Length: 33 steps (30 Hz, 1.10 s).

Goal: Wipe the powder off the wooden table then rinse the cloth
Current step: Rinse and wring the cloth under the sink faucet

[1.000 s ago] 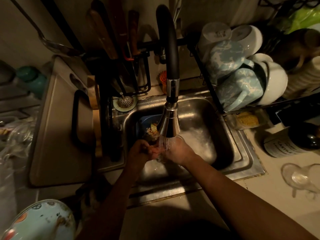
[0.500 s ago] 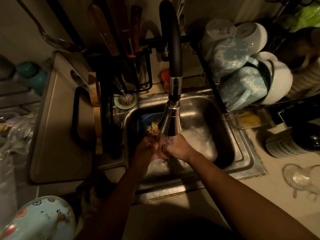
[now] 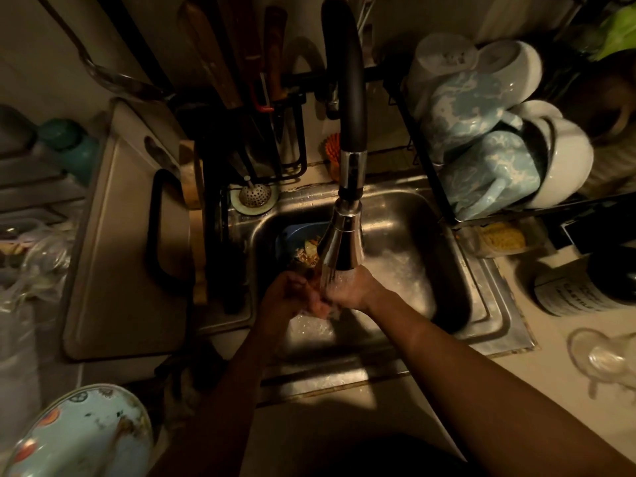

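Head view is dim: the left hand [image 3: 285, 296] and right hand [image 3: 352, 287] meet under the faucet [image 3: 344, 242] spray, low over the sink [image 3: 430, 232]. The cloth [image 3: 323, 309] shows only as a pale wet wad between them. I cannot tell whether either hand grips it or merely presses it.

Both forearms are reaching forward, converging. Left hand [image 3: 287, 297] is curling inward, knuckles up. Right hand [image 3: 352, 290] is pressing against it from the right side. Grip is staying unreadable in the dimness.
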Available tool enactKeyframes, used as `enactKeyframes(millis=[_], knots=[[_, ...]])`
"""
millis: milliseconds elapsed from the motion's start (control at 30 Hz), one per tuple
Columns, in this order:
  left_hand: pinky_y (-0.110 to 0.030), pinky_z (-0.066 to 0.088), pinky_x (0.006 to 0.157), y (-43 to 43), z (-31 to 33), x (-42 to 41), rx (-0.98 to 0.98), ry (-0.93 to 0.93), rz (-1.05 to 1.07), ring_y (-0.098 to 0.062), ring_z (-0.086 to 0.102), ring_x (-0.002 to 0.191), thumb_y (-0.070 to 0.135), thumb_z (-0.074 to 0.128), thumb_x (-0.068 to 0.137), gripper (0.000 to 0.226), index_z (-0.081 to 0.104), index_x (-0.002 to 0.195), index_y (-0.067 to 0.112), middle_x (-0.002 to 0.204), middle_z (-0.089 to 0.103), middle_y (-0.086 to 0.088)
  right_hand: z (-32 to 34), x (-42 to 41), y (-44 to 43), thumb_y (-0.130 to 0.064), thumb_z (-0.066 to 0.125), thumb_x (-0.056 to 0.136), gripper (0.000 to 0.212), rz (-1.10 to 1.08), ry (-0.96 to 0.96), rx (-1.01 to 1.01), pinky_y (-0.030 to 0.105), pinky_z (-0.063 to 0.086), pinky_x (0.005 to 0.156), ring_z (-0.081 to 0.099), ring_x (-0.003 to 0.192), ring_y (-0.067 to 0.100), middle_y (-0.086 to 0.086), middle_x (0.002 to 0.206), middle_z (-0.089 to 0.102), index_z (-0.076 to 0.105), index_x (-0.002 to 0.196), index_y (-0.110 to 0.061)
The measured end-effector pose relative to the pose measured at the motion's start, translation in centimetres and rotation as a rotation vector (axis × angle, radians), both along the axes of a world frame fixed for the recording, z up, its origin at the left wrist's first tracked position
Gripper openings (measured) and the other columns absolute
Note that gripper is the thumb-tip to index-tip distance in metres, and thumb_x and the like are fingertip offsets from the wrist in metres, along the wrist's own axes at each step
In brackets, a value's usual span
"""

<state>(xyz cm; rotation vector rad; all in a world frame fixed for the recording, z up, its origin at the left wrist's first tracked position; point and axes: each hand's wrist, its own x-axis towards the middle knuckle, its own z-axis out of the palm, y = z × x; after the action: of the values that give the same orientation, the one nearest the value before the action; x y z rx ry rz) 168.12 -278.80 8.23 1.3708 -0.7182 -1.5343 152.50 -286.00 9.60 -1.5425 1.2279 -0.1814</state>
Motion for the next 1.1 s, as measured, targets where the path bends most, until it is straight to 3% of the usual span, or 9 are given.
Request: enactKeyframes(millis=[67, 200, 267, 333, 400, 533, 667, 867, 1100], knots=[[-0.043, 0.055, 0.075, 0.0, 0.0, 0.6, -0.007, -0.142, -0.033, -0.023, 0.066, 0.079, 0.027, 0.085, 0.049, 0.060, 0.060, 0.102, 0.015, 0.087, 0.064, -0.009, -0.4, -0.4, 0.0, -0.036, 0.069, 0.083, 0.016, -0.043, -0.008, 0.024, 0.034, 0.056, 0.076, 0.065, 0.078, 0.017, 0.001, 0.087, 0.068, 0.064, 0.088, -0.022], [-0.029, 0.055, 0.072, -0.1, 0.6, 0.7, -0.052, -0.236, -0.135, -0.006, 0.064, 0.080, 0.038, 0.084, 0.053, 0.045, 0.070, 0.095, 0.034, 0.089, 0.062, -0.002, 0.5, -0.4, 0.4, -0.045, 0.074, 0.072, 0.025, -0.093, -0.105, 0.036, 0.043, 0.061, 0.066, 0.071, 0.068, 0.025, 0.007, 0.075, 0.072, 0.067, 0.078, -0.022], [-0.031, 0.056, 0.071, -0.2, 0.5, 1.0, -0.057, -0.226, -0.109, -0.008, 0.065, 0.075, 0.047, 0.088, 0.052, 0.046, 0.071, 0.089, 0.025, 0.079, 0.066, 0.004, 0.1, -0.7, 0.3, -0.047, 0.075, 0.068, 0.037, -0.126, -0.115, 0.049, 0.048, 0.062, 0.071, 0.073, 0.077, 0.034, 0.014, 0.084, 0.074, 0.070, 0.087, -0.016], [-0.034, 0.054, 0.069, -0.4, 0.3, 1.1, -0.044, -0.232, -0.059, -0.007, 0.067, 0.068, 0.028, 0.084, 0.068, 0.029, 0.065, 0.083, 0.011, 0.069, 0.068, 0.006, -0.4, -1.0, 0.1, -0.037, 0.075, 0.076, 0.040, -0.079, -0.038, 0.030, 0.052, 0.059, 0.082, 0.071, 0.091, 0.037, 0.017, 0.099, 0.073, 0.069, 0.104, -0.008], [-0.036, 0.053, 0.069, -0.6, 0.0, 1.0, -0.028, -0.231, -0.023, -0.012, 0.067, 0.068, 0.009, 0.074, 0.070, 0.013, 0.066, 0.073, 0.019, 0.066, 0.067, 0.004, -0.9, -1.4, 0.0, -0.032, 0.075, 0.079, 0.034, -0.085, 0.011, 0.009, 0.049, 0.057, 0.086, 0.069, 0.096, 0.033, 0.015, 0.104, 0.072, 0.067, 0.105, -0.011], [-0.032, 0.053, 0.061, -1.2, 0.7, 0.0, 0.013, -0.135, 0.026, -0.012, 0.061, 0.058, 0.015, 0.069, 0.068, 0.017, 0.057, 0.078, 0.009, 0.059, 0.064, 0.002, -0.5, -2.7, 1.0, -0.019, 0.074, 0.081, 0.006, -0.192, -0.146, 0.045, 0.034, 0.051, 0.052, 0.065, 0.056, 0.020, 0.009, 0.073, 0.070, 0.071, 0.080, -0.013], [-0.025, 0.051, 0.054, -1.6, 1.5, -1.4, 0.091, -0.187, 0.016, -0.011, 0.063, 0.060, -0.007, 0.044, 0.095, 0.026, 0.056, 0.088, 0.014, 0.065, 0.066, 0.003, 0.2, -4.0, 1.9, 0.023, 0.057, 0.081, 0.031, -0.220, -0.368, 0.162, 0.021, 0.052, 0.057, 0.065, 0.062, 0.007, 0.008, 0.077, 0.063, 0.065, 0.084, -0.006], [-0.024, 0.057, 0.059, -1.0, 1.5, -2.1, 0.112, -0.160, -0.131, -0.005, 0.070, 0.075, 0.002, 0.054, 0.096, 0.020, 0.059, 0.104, 0.020, 0.094, 0.068, 0.004, -0.6, -4.4, 2.4, 0.010, 0.056, 0.092, 0.029, -0.476, -0.356, 0.036, 0.018, 0.047, 0.060, 0.060, 0.060, -0.002, -0.012, 0.065, 0.067, 0.064, 0.085, -0.017], [-0.032, 0.059, 0.055, -1.4, 1.5, -3.5, 0.175, -0.231, 0.045, -0.016, 0.073, 0.069, -0.014, 0.056, 0.085, 0.035, 0.070, 0.087, 0.018, 0.085, 0.072, -0.007, 0.1, -5.0, 4.8, 0.008, 0.066, 0.087, 0.007, -0.266, -0.372, -0.059, 0.025, 0.050, 0.060, 0.056, 0.063, 0.020, 0.024, 0.069, 0.057, 0.060, 0.082, 0.009]])
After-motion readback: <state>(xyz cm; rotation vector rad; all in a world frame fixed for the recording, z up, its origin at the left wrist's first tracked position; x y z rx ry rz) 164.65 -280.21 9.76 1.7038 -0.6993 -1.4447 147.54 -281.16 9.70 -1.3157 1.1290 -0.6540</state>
